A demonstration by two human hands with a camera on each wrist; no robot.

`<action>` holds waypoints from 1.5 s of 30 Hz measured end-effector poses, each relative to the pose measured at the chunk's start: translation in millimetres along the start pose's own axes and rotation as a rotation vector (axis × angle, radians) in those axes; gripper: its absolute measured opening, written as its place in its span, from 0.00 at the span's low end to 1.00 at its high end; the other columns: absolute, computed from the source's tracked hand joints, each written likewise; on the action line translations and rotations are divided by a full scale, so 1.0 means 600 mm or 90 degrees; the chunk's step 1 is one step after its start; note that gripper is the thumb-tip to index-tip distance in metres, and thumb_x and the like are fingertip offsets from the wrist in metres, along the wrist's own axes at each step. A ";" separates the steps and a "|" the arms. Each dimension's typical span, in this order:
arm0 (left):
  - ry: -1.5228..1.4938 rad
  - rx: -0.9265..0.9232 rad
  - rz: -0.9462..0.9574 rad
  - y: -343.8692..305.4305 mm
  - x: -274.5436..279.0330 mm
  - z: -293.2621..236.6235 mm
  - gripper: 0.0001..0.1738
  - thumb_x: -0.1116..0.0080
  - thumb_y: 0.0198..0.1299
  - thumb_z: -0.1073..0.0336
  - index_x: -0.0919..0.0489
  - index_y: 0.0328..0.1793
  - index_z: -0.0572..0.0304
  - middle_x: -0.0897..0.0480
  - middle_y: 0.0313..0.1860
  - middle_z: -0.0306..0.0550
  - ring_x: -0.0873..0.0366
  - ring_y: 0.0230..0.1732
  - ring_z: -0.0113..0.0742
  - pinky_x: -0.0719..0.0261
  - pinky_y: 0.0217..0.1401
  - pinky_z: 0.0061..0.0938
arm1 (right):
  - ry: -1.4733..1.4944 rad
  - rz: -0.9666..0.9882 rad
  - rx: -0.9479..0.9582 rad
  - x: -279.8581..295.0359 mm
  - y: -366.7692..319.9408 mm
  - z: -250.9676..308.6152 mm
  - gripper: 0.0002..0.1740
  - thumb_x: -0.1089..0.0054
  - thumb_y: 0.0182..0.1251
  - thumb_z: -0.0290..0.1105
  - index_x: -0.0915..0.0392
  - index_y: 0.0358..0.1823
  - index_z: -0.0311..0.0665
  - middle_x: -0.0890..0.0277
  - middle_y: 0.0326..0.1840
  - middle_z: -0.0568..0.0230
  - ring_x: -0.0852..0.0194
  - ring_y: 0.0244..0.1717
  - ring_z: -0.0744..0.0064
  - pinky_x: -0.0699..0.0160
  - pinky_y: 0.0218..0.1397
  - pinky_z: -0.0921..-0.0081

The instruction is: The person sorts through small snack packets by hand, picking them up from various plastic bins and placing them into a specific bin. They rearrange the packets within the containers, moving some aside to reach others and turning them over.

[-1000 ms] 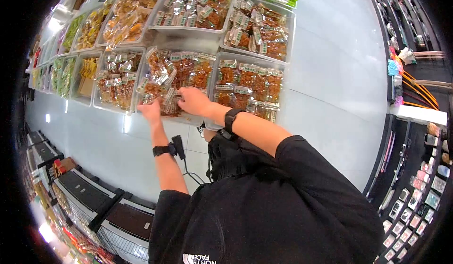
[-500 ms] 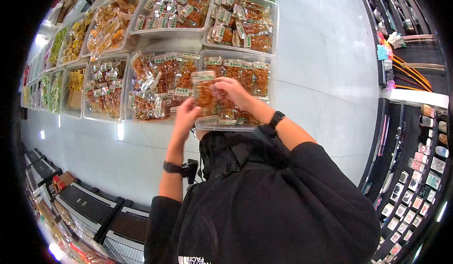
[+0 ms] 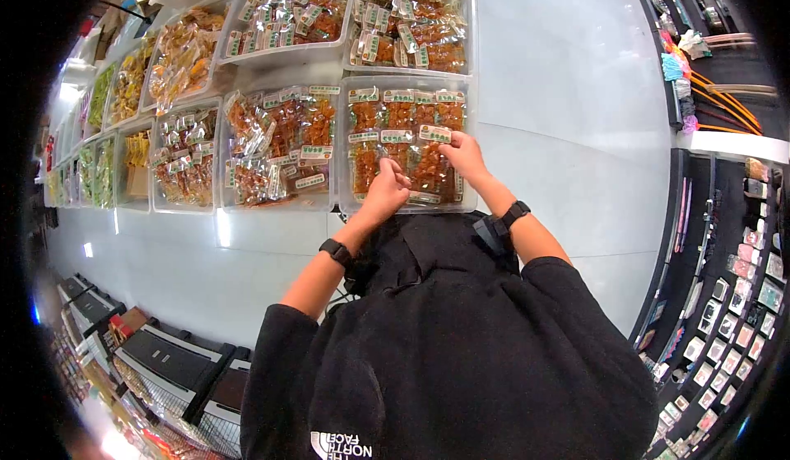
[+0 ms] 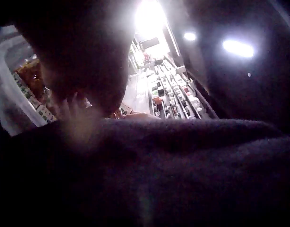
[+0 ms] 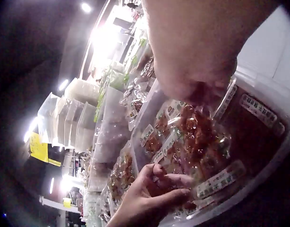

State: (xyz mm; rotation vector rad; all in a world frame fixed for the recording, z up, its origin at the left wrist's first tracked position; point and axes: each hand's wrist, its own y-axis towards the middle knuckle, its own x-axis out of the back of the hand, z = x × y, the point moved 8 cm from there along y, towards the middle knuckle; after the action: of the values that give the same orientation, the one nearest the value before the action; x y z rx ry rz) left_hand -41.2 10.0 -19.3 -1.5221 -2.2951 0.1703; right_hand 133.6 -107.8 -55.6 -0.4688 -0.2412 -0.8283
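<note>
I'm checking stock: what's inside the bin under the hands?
The bin holds labelled clear packets of reddish-brown contents, laid in rows. Whatever lies beneath the top packets is covered.

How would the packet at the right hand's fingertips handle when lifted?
The packet is probably floppy, since its clear film looks thin and creased around lumpy contents. It may feel slippery, judging by the glossy highlights. Lifted by the labelled end, where the right hand is, it would likely sag somewhat.
</note>
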 end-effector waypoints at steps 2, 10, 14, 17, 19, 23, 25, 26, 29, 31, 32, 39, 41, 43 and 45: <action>0.109 -0.014 0.114 -0.007 -0.015 -0.010 0.14 0.47 0.51 0.76 0.33 0.45 0.63 0.21 0.38 0.51 0.19 0.40 0.43 0.23 0.44 0.32 | -0.110 -0.006 0.031 0.012 -0.011 0.026 0.11 0.46 0.53 0.31 0.22 0.36 0.32 0.21 0.30 0.48 0.22 0.33 0.49 0.25 0.37 0.61; 0.270 -0.174 0.172 -0.037 -0.027 -0.036 0.15 0.50 0.57 0.74 0.24 0.50 0.55 0.23 0.44 0.52 0.23 0.46 0.53 0.24 0.46 0.40 | -0.216 -0.019 0.071 0.004 -0.018 0.069 0.13 0.47 0.54 0.30 0.21 0.39 0.33 0.21 0.38 0.46 0.24 0.43 0.44 0.26 0.46 0.56; 0.296 -0.156 0.199 -0.050 -0.034 -0.047 0.18 0.51 0.57 0.71 0.25 0.55 0.52 0.23 0.45 0.54 0.23 0.46 0.56 0.24 0.48 0.44 | -0.224 -0.020 0.044 -0.002 -0.012 0.063 0.13 0.46 0.54 0.29 0.22 0.41 0.33 0.19 0.37 0.47 0.21 0.42 0.48 0.25 0.45 0.59; 0.317 -0.153 0.207 -0.055 -0.035 -0.048 0.19 0.50 0.57 0.71 0.25 0.56 0.52 0.24 0.44 0.56 0.24 0.47 0.56 0.24 0.48 0.44 | -0.249 -0.055 0.043 0.000 -0.007 0.053 0.13 0.46 0.53 0.28 0.22 0.40 0.32 0.19 0.36 0.49 0.19 0.40 0.51 0.23 0.44 0.62; 0.322 -0.148 0.212 -0.054 -0.036 -0.044 0.19 0.50 0.57 0.71 0.25 0.56 0.52 0.24 0.43 0.56 0.24 0.47 0.57 0.24 0.49 0.44 | -0.257 -0.067 0.038 0.006 -0.006 0.058 0.13 0.46 0.53 0.28 0.23 0.40 0.32 0.19 0.36 0.48 0.19 0.40 0.51 0.23 0.44 0.62; 0.330 -0.204 0.130 -0.049 -0.020 -0.047 0.18 0.48 0.55 0.74 0.26 0.54 0.55 0.25 0.44 0.57 0.26 0.47 0.57 0.25 0.50 0.43 | -0.245 -0.032 0.017 0.003 0.003 0.043 0.13 0.48 0.55 0.29 0.23 0.41 0.32 0.21 0.37 0.44 0.23 0.42 0.42 0.26 0.47 0.54; 0.345 -0.199 0.095 -0.043 -0.009 -0.044 0.18 0.47 0.54 0.75 0.27 0.53 0.57 0.26 0.45 0.57 0.27 0.48 0.58 0.26 0.51 0.43 | -0.245 -0.035 0.038 0.000 0.005 0.045 0.13 0.47 0.55 0.28 0.23 0.40 0.32 0.21 0.37 0.44 0.23 0.42 0.42 0.27 0.47 0.53; 0.353 -0.193 0.025 -0.040 0.007 -0.045 0.17 0.47 0.53 0.75 0.27 0.51 0.58 0.27 0.45 0.58 0.27 0.48 0.58 0.27 0.52 0.43 | -0.260 -0.042 0.045 -0.003 0.005 0.046 0.12 0.47 0.54 0.28 0.23 0.39 0.32 0.21 0.37 0.44 0.23 0.42 0.42 0.27 0.46 0.53; 0.362 -0.189 -0.052 -0.042 0.026 -0.050 0.17 0.46 0.51 0.76 0.27 0.50 0.61 0.28 0.46 0.58 0.29 0.49 0.58 0.28 0.53 0.43 | -0.287 -0.051 0.053 -0.012 0.001 0.054 0.11 0.46 0.54 0.29 0.24 0.38 0.31 0.21 0.35 0.45 0.22 0.40 0.44 0.26 0.45 0.55; 0.362 -0.190 -0.062 -0.043 0.028 -0.049 0.18 0.45 0.50 0.76 0.28 0.50 0.61 0.29 0.47 0.57 0.29 0.49 0.57 0.27 0.52 0.44 | -0.299 -0.052 0.055 -0.015 -0.005 0.066 0.11 0.44 0.53 0.29 0.25 0.38 0.31 0.20 0.34 0.46 0.21 0.39 0.47 0.25 0.44 0.58; 0.345 -0.180 -0.051 -0.041 0.026 -0.047 0.18 0.45 0.49 0.76 0.28 0.50 0.61 0.29 0.48 0.57 0.30 0.50 0.57 0.28 0.53 0.44 | -0.295 -0.046 0.058 -0.015 -0.008 0.071 0.11 0.43 0.54 0.29 0.26 0.38 0.31 0.21 0.33 0.46 0.22 0.39 0.46 0.25 0.43 0.58; 0.332 -0.174 -0.062 -0.039 0.031 -0.048 0.16 0.45 0.50 0.76 0.26 0.47 0.62 0.29 0.48 0.58 0.30 0.50 0.58 0.29 0.54 0.43 | -0.330 -0.067 0.124 -0.009 -0.016 0.100 0.15 0.42 0.54 0.27 0.31 0.43 0.32 0.23 0.29 0.44 0.23 0.35 0.44 0.26 0.40 0.55; 0.318 -0.185 -0.054 -0.035 0.029 -0.047 0.16 0.45 0.50 0.76 0.26 0.47 0.62 0.29 0.47 0.58 0.30 0.50 0.58 0.29 0.54 0.43 | -0.318 -0.058 0.115 -0.007 -0.012 0.096 0.15 0.42 0.54 0.27 0.31 0.43 0.31 0.23 0.29 0.44 0.23 0.35 0.44 0.26 0.40 0.55; 0.303 -0.195 -0.047 -0.035 0.027 -0.044 0.16 0.45 0.50 0.76 0.26 0.47 0.62 0.29 0.47 0.57 0.30 0.50 0.57 0.29 0.54 0.43 | -0.307 -0.047 0.106 -0.005 -0.013 0.104 0.15 0.42 0.54 0.26 0.31 0.43 0.31 0.23 0.30 0.45 0.23 0.35 0.45 0.26 0.40 0.55; 0.313 -0.191 -0.034 -0.036 0.021 -0.043 0.14 0.46 0.51 0.75 0.26 0.46 0.63 0.28 0.47 0.56 0.30 0.50 0.57 0.29 0.53 0.43 | -0.337 -0.019 0.082 -0.003 -0.013 0.109 0.17 0.40 0.54 0.24 0.33 0.44 0.33 0.22 0.34 0.43 0.23 0.42 0.42 0.25 0.46 0.52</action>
State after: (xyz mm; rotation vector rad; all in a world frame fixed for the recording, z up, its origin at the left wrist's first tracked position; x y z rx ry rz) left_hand -54.3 10.1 13.8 -1.4338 -2.0162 -0.5277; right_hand 124.6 -79.2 2.8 -0.5583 -0.7867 -0.7012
